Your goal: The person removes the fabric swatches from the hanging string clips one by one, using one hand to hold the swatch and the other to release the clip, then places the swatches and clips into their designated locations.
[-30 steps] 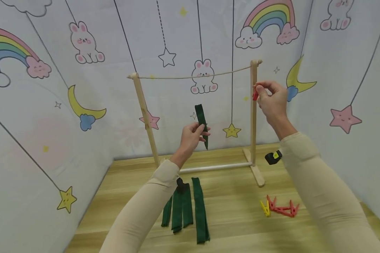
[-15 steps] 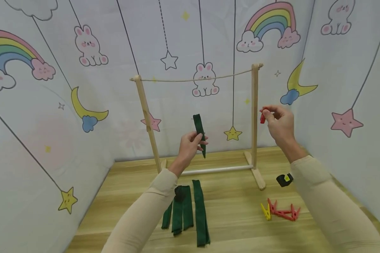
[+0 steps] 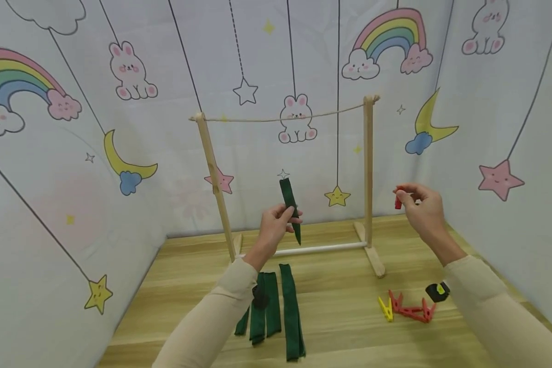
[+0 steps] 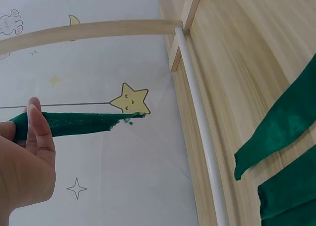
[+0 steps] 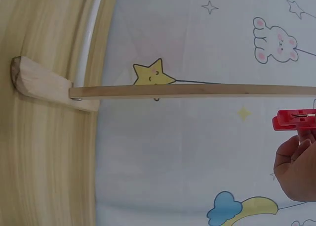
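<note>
My left hand (image 3: 275,225) pinches a dark green cloth strip (image 3: 287,193) in front of the rack, below its string (image 3: 253,120). In the left wrist view the strip's lower end (image 4: 89,123) looks frayed. To the right of the rack's right post (image 3: 368,168), my right hand (image 3: 425,212) pinches a red clothespin (image 3: 398,199) between thumb and fingers. The right wrist view shows that clothespin (image 5: 294,119) with a bit of its metal spring. Several more green strips (image 3: 291,312) lie on the table, partly behind my left forearm.
One yellow clothespin (image 3: 386,308) and several red clothespins (image 3: 411,311) lie on the wooden table (image 3: 340,327) at the front right. The rack's white bar (image 3: 322,249) runs low between its wooden feet (image 3: 374,261). A patterned cloth backdrop (image 3: 257,46) surrounds the table.
My right hand has moved down and to the right, away from the right post, with the red clothespin. My left hand has sunk slightly, still holding the strip.
</note>
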The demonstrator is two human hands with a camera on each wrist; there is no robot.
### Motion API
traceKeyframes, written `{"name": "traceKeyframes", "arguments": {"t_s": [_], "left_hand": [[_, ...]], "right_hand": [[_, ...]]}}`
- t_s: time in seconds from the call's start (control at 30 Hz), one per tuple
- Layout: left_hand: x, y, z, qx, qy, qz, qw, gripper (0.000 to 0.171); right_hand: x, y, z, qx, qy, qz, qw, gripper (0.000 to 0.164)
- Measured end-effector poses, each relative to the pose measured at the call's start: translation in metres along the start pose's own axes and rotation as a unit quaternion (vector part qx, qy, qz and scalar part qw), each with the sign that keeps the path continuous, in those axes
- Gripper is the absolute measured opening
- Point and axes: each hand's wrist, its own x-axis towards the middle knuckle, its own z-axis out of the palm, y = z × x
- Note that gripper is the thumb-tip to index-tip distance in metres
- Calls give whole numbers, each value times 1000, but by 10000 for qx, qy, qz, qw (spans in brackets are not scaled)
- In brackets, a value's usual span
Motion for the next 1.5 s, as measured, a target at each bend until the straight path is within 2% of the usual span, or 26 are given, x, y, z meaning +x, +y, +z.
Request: {"name": "traceKeyframes", "arguments": {"t_s": [0.13,0.27,0.63,0.87,0.97,1.1,1.27,1.5], "left_hand": [[-10,-2,3,-96,-91,-183,9997,28],[-18,0,3,-139,-116,-221,9996,28],[-34,-21,0,-217,-136,-523,9983,31],[-39,-31,-1,392,-18,-384,9985,29],[-41,-32,-3,601,27,-415,9973,32],[-42,-33,-4,662,46,-588,9961,39],[-45,-35,-4,434,-89,-713,9965,42],[-48,-41,-4,-238,-283,-606,9975,39]], "right_hand": [[-13,11,-8,-221,-141,43,9996,27],[-21,18,-13,-422,-278,112,9987,29],[-41,37,-17,-746,-501,576,9943,34],[-49,43,-17,-845,-541,653,9928,36],[-52,45,-18,-884,-526,654,9925,37],[-54,48,-20,-946,-496,636,9922,36],[-58,53,-24,-1087,-483,714,9903,35],[-65,55,-28,-1274,-623,807,9866,35]]}}
